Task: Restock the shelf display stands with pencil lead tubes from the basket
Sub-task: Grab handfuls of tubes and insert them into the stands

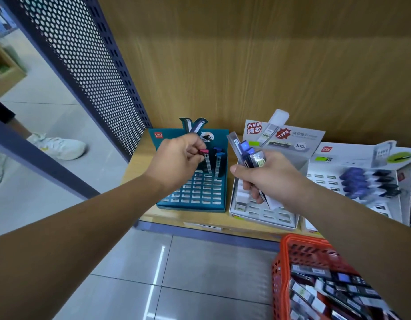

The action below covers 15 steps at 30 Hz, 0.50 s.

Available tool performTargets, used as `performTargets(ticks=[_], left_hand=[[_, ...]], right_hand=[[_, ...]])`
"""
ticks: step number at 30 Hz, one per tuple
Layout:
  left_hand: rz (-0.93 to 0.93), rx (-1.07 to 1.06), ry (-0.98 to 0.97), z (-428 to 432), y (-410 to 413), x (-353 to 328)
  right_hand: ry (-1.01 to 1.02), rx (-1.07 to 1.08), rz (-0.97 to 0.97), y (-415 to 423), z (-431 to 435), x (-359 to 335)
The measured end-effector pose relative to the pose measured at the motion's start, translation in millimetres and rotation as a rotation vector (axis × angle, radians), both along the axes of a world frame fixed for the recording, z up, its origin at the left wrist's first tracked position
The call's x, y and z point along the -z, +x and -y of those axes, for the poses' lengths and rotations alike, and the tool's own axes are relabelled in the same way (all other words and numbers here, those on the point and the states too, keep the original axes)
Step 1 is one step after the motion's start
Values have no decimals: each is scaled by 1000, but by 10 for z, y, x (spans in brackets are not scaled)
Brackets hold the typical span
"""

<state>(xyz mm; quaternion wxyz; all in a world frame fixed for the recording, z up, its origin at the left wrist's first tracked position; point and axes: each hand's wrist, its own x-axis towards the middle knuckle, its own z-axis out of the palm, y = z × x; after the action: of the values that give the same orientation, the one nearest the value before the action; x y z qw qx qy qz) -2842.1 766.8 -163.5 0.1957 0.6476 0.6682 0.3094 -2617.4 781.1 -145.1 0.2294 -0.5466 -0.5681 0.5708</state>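
Left hand [176,158] pinches a pink-capped lead tube [207,161] by its cap at centre frame, right hand [271,179] grips a spare bundle [250,155]; tubes judged light, rigid, slippery.

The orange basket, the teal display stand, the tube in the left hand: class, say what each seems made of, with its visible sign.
Orange basket: probably moulded plastic, a glossy open lattice. Teal display stand: seemingly printed cardboard, matt, with cut slots and folded edges. Tube pinched by the left hand: likely clear hard plastic, with a pink cap.
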Motion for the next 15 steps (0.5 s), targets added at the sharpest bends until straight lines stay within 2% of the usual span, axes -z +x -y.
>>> performTargets(ticks=[4,7,13,15], left_hand=[[-5,39,49,-71,59,28],[-78,88,72,-84,53,76],[-74,57,105,-54,12,68],[-140,65,174,-30,34,36]], right_hand=[[3,-5,1,5,-5,6],[0,-7,12,9,3,7],[-10,-8,20,12,7,2],[-10,-4,9,9,8,3]])
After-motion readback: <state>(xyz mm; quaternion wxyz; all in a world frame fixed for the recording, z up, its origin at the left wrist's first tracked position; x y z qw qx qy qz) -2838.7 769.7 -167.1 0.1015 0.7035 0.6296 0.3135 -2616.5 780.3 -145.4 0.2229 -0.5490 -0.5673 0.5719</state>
